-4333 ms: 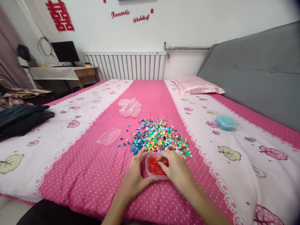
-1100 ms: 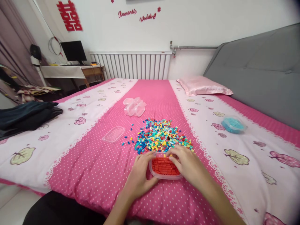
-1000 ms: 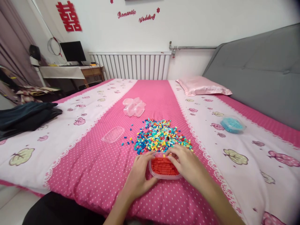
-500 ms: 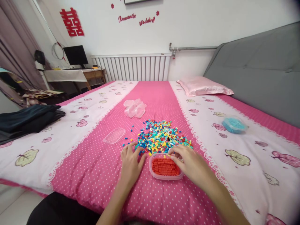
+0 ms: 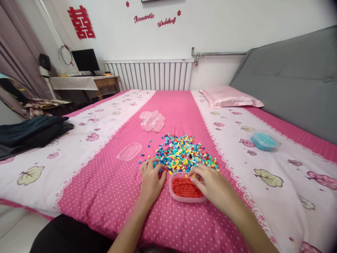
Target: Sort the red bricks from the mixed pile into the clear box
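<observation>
A small clear tub (image 5: 176, 195) holding red bricks sits on the pink dotted bedspread (image 5: 105, 189) close in front of me. Just behind it lies a heap of mixed coloured bricks (image 5: 184, 154). My left hand (image 5: 151, 177) lies left of the tub with its fingers curled at the near left edge of the heap; what they pinch is hidden. My right hand (image 5: 210, 182) rests on the tub's right rim, fingertips pressed together over the red bricks.
A clear lid (image 5: 129, 151) lies left of the heap, and empty clear tubs (image 5: 152, 121) are stacked farther back. A tub of light-blue bricks (image 5: 264, 140) stands at right. Dark clothing (image 5: 28, 131) lies at the left, a pink pillow (image 5: 231, 97) by the grey headboard.
My left hand has let go of the tub's left side and moved left and forward to the edge of the heap. My right hand stays at the tub's rim.
</observation>
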{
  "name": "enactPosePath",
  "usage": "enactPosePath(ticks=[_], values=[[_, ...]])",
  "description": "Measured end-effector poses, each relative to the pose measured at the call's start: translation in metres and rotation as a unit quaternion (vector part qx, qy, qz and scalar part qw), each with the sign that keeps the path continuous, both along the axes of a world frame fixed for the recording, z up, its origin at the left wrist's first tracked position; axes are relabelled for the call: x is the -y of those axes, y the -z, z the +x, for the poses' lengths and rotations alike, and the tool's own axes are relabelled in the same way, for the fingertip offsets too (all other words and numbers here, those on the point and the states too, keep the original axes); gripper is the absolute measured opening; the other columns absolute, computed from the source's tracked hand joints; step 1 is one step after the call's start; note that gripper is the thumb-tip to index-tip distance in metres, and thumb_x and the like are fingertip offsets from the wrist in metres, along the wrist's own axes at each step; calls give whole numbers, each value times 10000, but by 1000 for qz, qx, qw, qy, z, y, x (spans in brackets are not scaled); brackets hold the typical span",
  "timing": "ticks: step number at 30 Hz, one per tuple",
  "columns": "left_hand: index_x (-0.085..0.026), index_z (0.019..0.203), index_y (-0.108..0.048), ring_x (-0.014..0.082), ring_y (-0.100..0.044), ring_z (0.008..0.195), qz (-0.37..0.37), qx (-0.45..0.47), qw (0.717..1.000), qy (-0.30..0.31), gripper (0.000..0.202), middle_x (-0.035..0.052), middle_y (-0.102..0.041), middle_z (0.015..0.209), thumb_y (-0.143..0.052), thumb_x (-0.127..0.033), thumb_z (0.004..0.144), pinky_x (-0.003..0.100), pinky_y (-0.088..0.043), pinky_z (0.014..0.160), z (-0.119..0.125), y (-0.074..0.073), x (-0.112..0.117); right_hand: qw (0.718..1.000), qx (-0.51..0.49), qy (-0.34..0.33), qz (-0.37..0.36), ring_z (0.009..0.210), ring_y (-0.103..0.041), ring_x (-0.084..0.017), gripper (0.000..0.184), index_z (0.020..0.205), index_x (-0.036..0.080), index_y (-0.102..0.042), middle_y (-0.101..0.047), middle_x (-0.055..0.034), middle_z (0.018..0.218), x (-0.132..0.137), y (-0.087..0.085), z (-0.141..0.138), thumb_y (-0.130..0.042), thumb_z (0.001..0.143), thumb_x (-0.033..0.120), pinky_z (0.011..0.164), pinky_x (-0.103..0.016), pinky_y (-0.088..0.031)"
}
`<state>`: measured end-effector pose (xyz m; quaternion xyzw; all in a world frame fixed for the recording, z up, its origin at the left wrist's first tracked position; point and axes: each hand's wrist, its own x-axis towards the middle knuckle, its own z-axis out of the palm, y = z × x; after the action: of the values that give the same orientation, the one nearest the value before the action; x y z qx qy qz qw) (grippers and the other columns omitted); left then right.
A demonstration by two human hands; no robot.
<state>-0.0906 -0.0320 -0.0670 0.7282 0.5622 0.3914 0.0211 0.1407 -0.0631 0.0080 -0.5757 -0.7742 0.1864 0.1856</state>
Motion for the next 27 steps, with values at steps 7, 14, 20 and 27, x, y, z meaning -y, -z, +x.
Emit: enactPosePath(ticks=[7,14,20,27], values=[[-247,918,-738,288,-628,1034,12,101,995,5,109,55,-745,1001,-644,-297,941,470,-443,975,-8,2,-3,999,-11,19,29,911,-668,-219,191,972,222,-730,-720,-33,976,-2,-1,-3,-555,976,145,834,-350,-454],[-227,1077,-742,232,-702,881,17,203,979,17,247,59,-765,931,-625,-406,954,381,-534,852,-17,6,-3,997,-26,7,67,906,-681,-211,211,948,221,-722,-725,-25,963,1,1,-9,-539,963,117,821,-338,-461],[-236,843,-740,243,-683,889,13,237,971,32,187,44,-754,882,-711,-412,898,392,-509,861,-18,3,5,997,-25,-2,74,922,-683,-217,206,956,222,-718,-728,-25,967,2,2,-13,-541,964,118,833,-341,-464],[-237,775,-722,247,-667,864,9,262,964,47,205,41,-755,826,-770,-424,845,386,-483,852,-15,0,9,996,-38,-4,78,945,-680,-231,209,977,218,-717,-725,-35,990,2,3,-14,-535,969,117,860,-369,-477]])
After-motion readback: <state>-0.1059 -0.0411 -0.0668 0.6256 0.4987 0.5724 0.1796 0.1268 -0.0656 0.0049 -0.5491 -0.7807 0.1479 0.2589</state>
